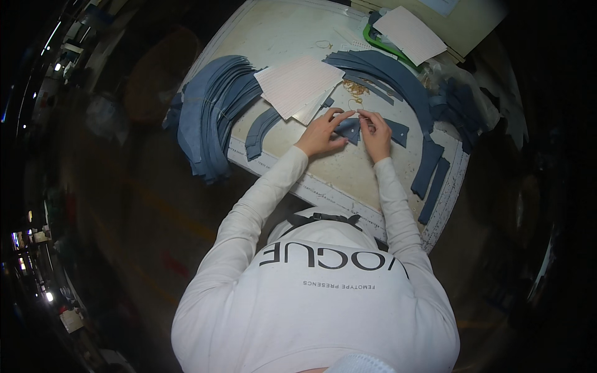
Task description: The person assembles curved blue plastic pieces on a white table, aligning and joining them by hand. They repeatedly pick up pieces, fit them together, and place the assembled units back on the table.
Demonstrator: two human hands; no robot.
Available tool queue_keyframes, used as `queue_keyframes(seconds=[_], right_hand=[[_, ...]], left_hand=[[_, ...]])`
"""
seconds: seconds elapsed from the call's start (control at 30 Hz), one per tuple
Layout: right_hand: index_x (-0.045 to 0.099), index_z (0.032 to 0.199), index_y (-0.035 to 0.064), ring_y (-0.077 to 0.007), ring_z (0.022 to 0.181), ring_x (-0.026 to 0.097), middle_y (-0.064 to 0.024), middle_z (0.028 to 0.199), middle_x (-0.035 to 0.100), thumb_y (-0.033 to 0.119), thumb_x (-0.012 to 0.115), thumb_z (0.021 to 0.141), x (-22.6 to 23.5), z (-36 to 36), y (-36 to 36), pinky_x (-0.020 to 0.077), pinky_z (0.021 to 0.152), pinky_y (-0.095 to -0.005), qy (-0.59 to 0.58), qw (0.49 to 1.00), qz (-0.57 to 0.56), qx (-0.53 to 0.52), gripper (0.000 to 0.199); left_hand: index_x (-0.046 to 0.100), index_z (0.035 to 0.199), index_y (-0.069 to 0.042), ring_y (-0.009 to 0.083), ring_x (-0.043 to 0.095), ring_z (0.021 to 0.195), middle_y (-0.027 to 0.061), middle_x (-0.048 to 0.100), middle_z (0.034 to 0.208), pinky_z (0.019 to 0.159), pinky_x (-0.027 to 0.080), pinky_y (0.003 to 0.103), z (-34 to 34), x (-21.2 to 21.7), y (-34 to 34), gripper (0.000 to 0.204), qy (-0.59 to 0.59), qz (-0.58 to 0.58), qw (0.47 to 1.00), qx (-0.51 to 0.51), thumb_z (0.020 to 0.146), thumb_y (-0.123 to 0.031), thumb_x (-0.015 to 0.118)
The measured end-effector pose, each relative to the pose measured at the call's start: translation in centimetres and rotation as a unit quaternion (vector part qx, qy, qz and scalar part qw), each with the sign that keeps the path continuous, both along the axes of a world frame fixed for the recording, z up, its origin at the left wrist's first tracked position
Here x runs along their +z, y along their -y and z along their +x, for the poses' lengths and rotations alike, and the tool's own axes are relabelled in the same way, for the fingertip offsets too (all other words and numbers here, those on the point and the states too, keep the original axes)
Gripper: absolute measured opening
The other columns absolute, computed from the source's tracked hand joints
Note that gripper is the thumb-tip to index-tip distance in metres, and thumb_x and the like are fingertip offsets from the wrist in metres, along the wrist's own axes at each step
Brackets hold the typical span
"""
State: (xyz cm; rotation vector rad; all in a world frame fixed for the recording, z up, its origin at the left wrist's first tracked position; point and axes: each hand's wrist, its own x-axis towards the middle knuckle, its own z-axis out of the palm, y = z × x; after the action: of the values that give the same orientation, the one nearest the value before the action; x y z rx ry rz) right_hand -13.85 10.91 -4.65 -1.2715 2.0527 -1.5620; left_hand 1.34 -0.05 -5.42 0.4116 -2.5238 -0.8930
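My left hand (pixel 323 133) and my right hand (pixel 376 135) meet fingertip to fingertip over the table. The fingers of both are drawn together at a small spot beside a thin yellowish loop (pixel 352 104). What lies between the fingertips is too small to make out. Under and between my hands is a blue fabric piece (pixel 349 130), its left part beneath my left hand. Another blue fabric end (pixel 398 133) with a small pale dot shows to the right of my right hand. Just beyond my fingers is a small heap of yellowish loops (pixel 356 87).
White lined sheets (pixel 298 87) lie left of the heap. A thick fan of curved blue fabric pieces (pixel 214 115) hangs over the table's left edge. More curved blue strips (pixel 404 81) arc along the right. Behind them are a green tray (pixel 373 38) and a plastic bag (pixel 479 93).
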Motion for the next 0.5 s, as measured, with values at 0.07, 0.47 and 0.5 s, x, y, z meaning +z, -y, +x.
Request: queue_keyframes(seconds=[0.07, 0.47, 0.5], right_hand=[[0.069, 0.106, 0.0080, -0.0126, 0.080, 0.065, -0.0055, 0.094, 0.067, 0.002, 0.061, 0.085, 0.6, 0.4, 0.8, 0.0507, 0.064, -0.0224, 0.003, 1.000, -0.009, 0.012, 0.023], [0.070, 0.094, 0.0064, -0.0272, 0.081, 0.065, -0.0101, 0.094, 0.066, 0.009, 0.066, 0.079, -0.5, 5.7, 11.2, 0.0516, 0.074, -0.0335, -0.065, 0.982, -0.007, 0.176, 0.016], [0.070, 0.093, 0.0065, -0.0276, 0.082, 0.065, -0.0102, 0.093, 0.066, 0.010, 0.067, 0.078, -0.9, 6.0, 11.7, 0.0515, 0.075, -0.0341, -0.071, 0.980, -0.009, 0.187, 0.016]], left_hand=[[0.046, 0.132, -0.013, 0.0234, 0.063, 0.096, 0.0125, 0.053, 0.118, 0.078, 0.053, 0.033, 0.7, -0.6, -0.1, 0.060, -0.072, 0.053, 0.996, 0.022, 0.078, -0.015, 0.071], [0.057, 0.102, 0.004, 0.0141, 0.065, 0.070, 0.0093, 0.065, 0.090, 0.060, 0.053, 0.022, 5.5, -3.2, 2.5, 0.025, -0.226, 0.533, 0.696, 0.425, 0.090, -0.017, 0.064], [0.059, 0.099, 0.003, 0.0139, 0.065, 0.069, 0.0083, 0.065, 0.087, 0.060, 0.053, 0.022, 5.4, -3.2, 3.1, 0.024, -0.231, 0.529, 0.702, 0.417, 0.090, -0.018, 0.064]])
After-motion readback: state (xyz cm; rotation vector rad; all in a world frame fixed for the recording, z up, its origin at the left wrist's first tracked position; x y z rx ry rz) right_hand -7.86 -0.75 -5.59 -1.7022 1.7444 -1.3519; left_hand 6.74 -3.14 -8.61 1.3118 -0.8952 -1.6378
